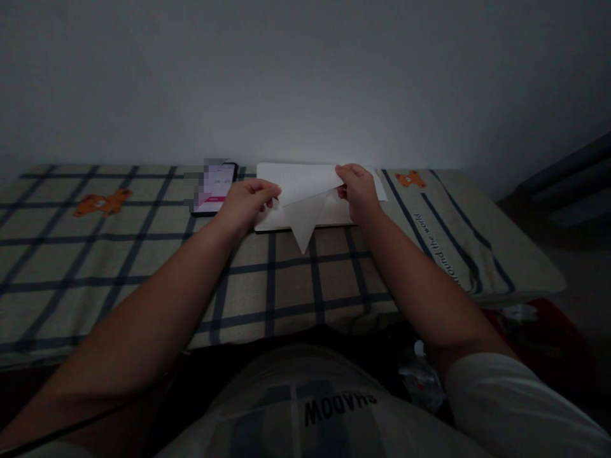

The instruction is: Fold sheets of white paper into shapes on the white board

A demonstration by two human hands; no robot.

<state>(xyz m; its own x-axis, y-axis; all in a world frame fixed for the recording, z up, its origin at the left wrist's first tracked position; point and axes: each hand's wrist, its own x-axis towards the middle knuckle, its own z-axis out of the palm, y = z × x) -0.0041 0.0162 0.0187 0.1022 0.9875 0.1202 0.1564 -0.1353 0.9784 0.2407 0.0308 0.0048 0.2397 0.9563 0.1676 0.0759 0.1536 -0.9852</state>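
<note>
A folded sheet of white paper (305, 184) is stretched between my two hands, with one pointed corner hanging down toward me. My left hand (251, 200) pinches its left end between thumb and fingers. At the other end my right hand (358, 191) grips the paper, thumb on top and fingertips partly hidden behind it. Beneath lies a white pad or notebook (281, 219) with a dark lower edge, mostly covered by the sheet and my hands.
A phone (217, 187) with a lit screen, partly blurred, lies left of my left hand. The table has a checked cloth (153, 261) with orange bear prints. A pale wall (305, 83) rises right behind. Clear plastic (422, 378) and something red (548, 343) sit below the table's right edge.
</note>
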